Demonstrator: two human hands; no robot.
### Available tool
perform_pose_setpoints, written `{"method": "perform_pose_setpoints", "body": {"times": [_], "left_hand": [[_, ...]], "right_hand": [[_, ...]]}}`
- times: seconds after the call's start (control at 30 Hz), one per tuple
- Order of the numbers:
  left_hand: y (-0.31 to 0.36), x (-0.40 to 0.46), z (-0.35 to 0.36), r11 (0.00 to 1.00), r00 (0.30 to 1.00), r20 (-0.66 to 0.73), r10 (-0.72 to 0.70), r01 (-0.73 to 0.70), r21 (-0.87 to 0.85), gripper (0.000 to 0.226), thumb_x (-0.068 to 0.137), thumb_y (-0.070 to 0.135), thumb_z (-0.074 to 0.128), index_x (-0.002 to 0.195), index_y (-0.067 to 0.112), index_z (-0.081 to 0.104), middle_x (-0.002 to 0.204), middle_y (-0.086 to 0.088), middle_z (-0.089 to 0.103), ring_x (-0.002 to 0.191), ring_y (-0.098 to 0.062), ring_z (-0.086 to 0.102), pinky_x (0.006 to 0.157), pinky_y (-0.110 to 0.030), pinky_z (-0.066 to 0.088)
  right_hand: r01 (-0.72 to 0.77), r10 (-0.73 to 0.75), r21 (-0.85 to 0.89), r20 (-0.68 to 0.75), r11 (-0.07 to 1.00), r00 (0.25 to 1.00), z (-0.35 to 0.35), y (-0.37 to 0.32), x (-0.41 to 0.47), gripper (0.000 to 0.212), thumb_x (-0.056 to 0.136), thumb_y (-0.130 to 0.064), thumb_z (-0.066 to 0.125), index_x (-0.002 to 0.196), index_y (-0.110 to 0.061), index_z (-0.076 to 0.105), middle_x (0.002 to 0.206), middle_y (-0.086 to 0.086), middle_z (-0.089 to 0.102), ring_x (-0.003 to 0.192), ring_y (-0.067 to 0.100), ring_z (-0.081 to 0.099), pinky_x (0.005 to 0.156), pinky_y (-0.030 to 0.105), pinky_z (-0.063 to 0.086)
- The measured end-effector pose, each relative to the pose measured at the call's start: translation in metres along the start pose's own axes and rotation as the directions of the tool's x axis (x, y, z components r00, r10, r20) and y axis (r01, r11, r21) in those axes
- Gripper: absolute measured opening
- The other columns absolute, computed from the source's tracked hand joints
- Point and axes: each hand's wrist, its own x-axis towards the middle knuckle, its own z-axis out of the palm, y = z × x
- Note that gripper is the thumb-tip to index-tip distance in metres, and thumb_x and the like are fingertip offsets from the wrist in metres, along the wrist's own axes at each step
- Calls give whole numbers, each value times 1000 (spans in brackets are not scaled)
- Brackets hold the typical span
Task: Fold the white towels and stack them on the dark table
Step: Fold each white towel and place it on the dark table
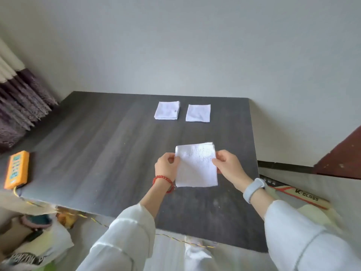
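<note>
I have both hands over the near right part of the dark table (97,145), each pinching one side of a folded white towel (196,167). My left hand (166,166) grips its left edge with thumb on top and fingers curled beneath; my right hand (227,166) grips the right edge the same way. The towel hangs as a rough square between them, its upper edge showing doubled layers, and I cannot tell whether its lower edge touches the table. Near the far edge of the table, right of centre, lies a stack of folded towels (167,110) with several layers showing along its near side and a small dark spot on top; just beside it to the right, apart from it, lies a single folded towel (198,113). At the left edge of the table rests an orange device (17,170) with a pale green panel whose markings are too blurred to read, a yellow cable (58,209) running from its near end. A red bead bracelet (163,181) is on my left wrist and a pale grey band (254,189) on my right. Below the table's left corner is a bag (37,249) with blurred dark lettering I cannot read, and what it holds is unclear. On the floor to the right lies a long box (300,195) printed "K-GLASS".
</note>
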Motion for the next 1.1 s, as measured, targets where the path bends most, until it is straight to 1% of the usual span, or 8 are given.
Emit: {"method": "perform_pose_setpoints", "body": {"times": [0.23,0.33,0.43,0.53,0.67,0.83,0.97,1.1], "left_hand": [[53,188,34,1000,994,106,6,-5,-6,24,90,23,53,108,12,63,101,0,64,90,-14,55,76,-23,39],[69,243,49,1000,989,148,13,-13,0,25,90,23,52,110,11,62,100,0,62,89,-15,54,75,-23,39],[79,289,66,1000,984,180,8,-10,7,23,91,22,50,108,10,61,93,1,60,83,-18,53,68,-24,41],[84,328,86,999,975,224,7,-18,48,24,91,23,48,109,11,61,95,1,61,83,-18,54,68,-24,40],[78,368,110,993,971,237,-16,-11,114,27,93,22,45,111,11,61,99,-3,65,78,-15,51,67,-23,38],[60,392,130,975,971,237,-21,-33,221,25,94,19,42,106,8,61,82,-4,59,62,-11,47,51,-21,35],[51,396,143,951,971,237,-31,-45,307,22,95,17,41,103,7,59,94,-9,63,77,-20,51,68,-28,41],[41,392,151,953,968,249,3,-78,294,23,95,17,39,101,4,57,97,-13,62,84,-25,55,68,-28,38]], "right_hand": [[-67,67,0,-88,998,994,5,-34,177,9,89,-20,51,98,-19,53,99,5,62,93,24,60,88,48,49],[-86,84,-9,-134,996,987,4,-47,230,11,90,-19,48,99,-17,53,98,5,61,92,23,59,85,42,50],[-110,98,-58,-182,992,978,1,-53,275,16,93,-17,46,106,-11,53,97,2,56,90,19,54,77,30,42],[-144,118,-97,-231,985,966,-1,-52,312,20,93,-18,45,109,-9,53,99,1,56,92,18,53,80,31,43],[-220,182,-134,-246,966,952,4,-42,349,22,94,-19,44,112,-9,53,105,2,57,99,21,54,90,37,45],[-281,242,-165,-218,946,945,17,-23,376,22,95,-19,43,112,-10,53,109,5,59,95,20,54,88,36,46],[-301,257,-205,-215,931,942,22,-7,382,22,94,-18,42,111,-11,54,108,5,60,98,25,55,88,40,46],[-293,234,-250,-239,923,942,23,1,384,21,95,-17,40,111,-10,52,99,2,57,95,25,55,85,41,46]]}}
